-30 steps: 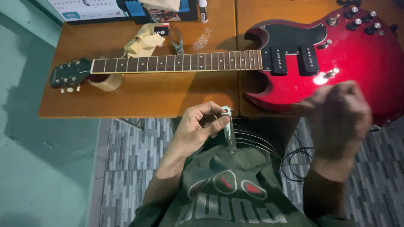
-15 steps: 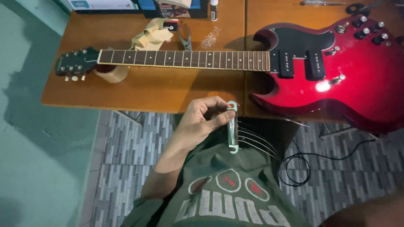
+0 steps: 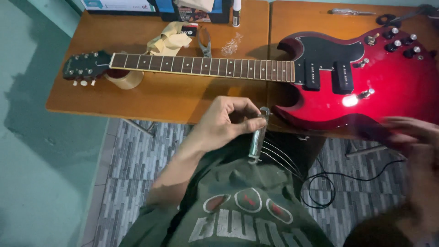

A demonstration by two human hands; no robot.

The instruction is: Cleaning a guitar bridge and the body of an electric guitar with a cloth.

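A red electric guitar [image 3: 388, 91] lies flat on a wooden table [image 3: 160, 100], neck [image 3: 206, 66] pointing left, with no strings on it. Its headstock [image 3: 84, 66] rests on a roll of tape [image 3: 125, 81]. My left hand [image 3: 224, 121] holds a slim metal tailpiece [image 3: 257, 137] upright just below the table's front edge. Several thin strings [image 3: 283, 158] trail from the tailpiece over my lap. At the right edge my right hand [image 3: 411, 137] is motion-blurred below the guitar body, and I cannot make out anything in it.
Behind the neck lie a yellow cloth [image 3: 169, 39], pliers [image 3: 205, 43] and a white tube [image 3: 236, 9]. A screwdriver [image 3: 352, 11] lies at the back right. A black cable [image 3: 320, 192] loops on the tiled floor. A green wall [image 3: 27, 137] runs along the left.
My right hand, raised in front of the guitar body a second ago, left the view and is now back at the right edge. My left hand still holds the tailpiece in the same spot.
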